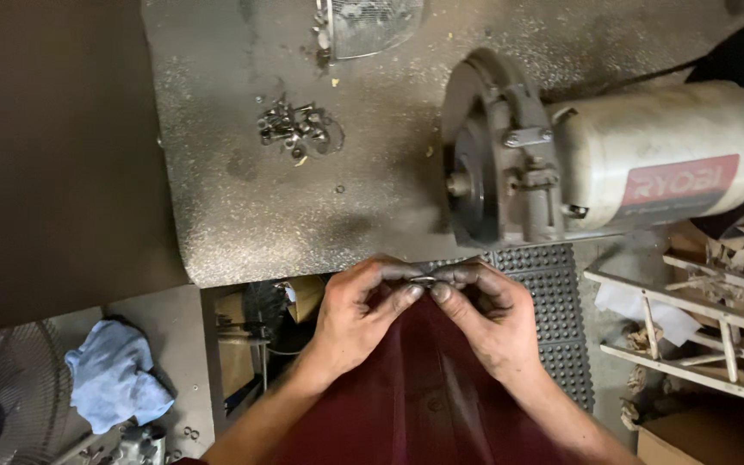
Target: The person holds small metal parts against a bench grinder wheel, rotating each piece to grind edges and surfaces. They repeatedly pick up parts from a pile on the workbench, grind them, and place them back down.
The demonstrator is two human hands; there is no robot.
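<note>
Both of my grimy hands meet at the near edge of a speckled grey workbench [243,215]. My left hand [359,310] and my right hand [488,314] pinch one small metal part [424,281] between thumbs and forefingers. The part is mostly hidden by my fingertips. A large motor [630,168] with a cream housing, red label and dark grey end bracket lies on its side just beyond my right hand. A small heap of screws and washers [296,129] lies on the bench, well beyond my left hand.
A wire mesh guard [368,26] sits at the bench's far edge. Below are a black studded floor mat [553,301], a blue rag [114,375], a fan grille [2,387], cardboard pieces [299,297] and a white metal rack [699,323] at right.
</note>
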